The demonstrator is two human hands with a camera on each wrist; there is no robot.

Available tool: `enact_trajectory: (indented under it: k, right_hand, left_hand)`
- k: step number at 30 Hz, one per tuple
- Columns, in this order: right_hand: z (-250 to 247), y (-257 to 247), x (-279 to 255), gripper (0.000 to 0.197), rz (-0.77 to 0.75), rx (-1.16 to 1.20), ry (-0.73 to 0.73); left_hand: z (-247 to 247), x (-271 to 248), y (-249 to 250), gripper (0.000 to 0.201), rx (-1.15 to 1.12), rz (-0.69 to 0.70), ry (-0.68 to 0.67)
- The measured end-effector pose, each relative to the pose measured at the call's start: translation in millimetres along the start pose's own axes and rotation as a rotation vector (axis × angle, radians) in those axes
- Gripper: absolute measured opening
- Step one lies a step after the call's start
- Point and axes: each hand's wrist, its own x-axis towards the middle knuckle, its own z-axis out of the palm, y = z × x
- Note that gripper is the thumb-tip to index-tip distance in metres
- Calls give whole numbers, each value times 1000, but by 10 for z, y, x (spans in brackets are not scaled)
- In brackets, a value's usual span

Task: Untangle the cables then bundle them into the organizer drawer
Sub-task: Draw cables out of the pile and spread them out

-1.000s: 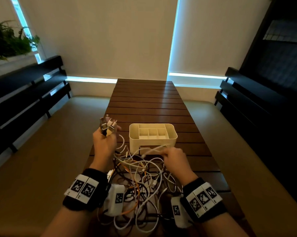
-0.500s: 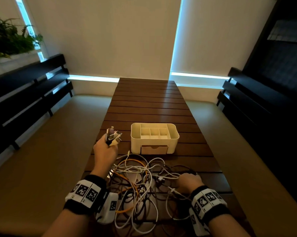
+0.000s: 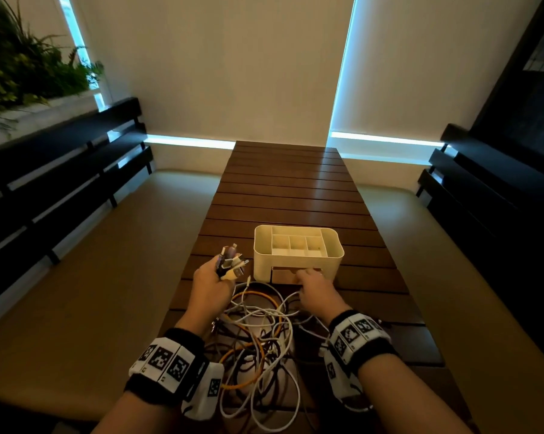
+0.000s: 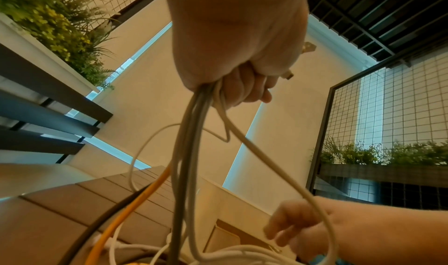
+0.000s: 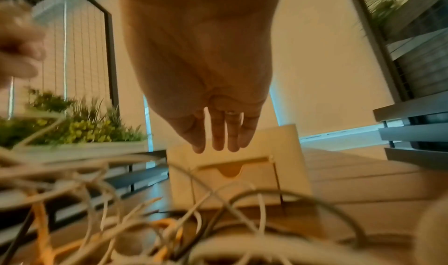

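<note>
Your left hand (image 3: 208,285) is fisting a cluster of cable ends (image 3: 230,261), raised near the table's left edge. Your right hand (image 5: 206,89) is reaching, fingers extended and loose, toward the organizer's drawer (image 5: 236,181).

We count one cream organizer (image 3: 298,257) with one front drawer (image 3: 284,275) on one slatted worktop (image 3: 289,195). One tangle of cables (image 3: 258,333) includes one orange cable (image 3: 254,295); its white and dark strands overlap too much to count. Two hands appear: left hand (image 3: 208,285), right hand (image 3: 315,288).
</note>
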Motion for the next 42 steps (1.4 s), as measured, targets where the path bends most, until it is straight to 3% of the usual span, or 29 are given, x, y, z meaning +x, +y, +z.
enact_trajectory:
  k: [4,9,12,14,17,20,23,26,36,39,42]
  right_hand:
    - [259,9,160,48,-57,-90,-254]
    - [241,32,191,23,51,-343,-233]
    - [-45,175,201,27,216,4,-202]
    - [-393,340,194,28,310,456,-1]
    - [-1004,603,60,26,428,992,481]
    - [-1422,864,-144,25,499,1203,810]
    - [-1562,1055,-321,27,461,1279,1011]
    - [-1560,1154,-460,30,422,1282,1154]
    - [-1631,1520,-843,12,346,1174,1698]
    - [-1667,1539,-902,19,376,1188,1688]
    - [-1589,1291,-832,18,346,1256,1517]
  left_hand:
    - [30,-62,14,21,8,30,-36]
    - [96,-102,-23,26,27,34,-64]
    - [81,-97,-34,34,26,-1,-57]
    - [35,-67,-56,39,21,-24,-33]
    - [-60,-11,-94,29,30,-24,14]
    - [-151,24,-109,22,84,-26,45]
    - [-253,51,-100,19,123,-41,94]
    - [-360,92,-129,30,207,-83,123]
    - [-779,295,-548,44,397,-205,270]
    - [-863,301,-586,42,355,-231,334]
    - [-821,284,-498,39,319,-194,343]
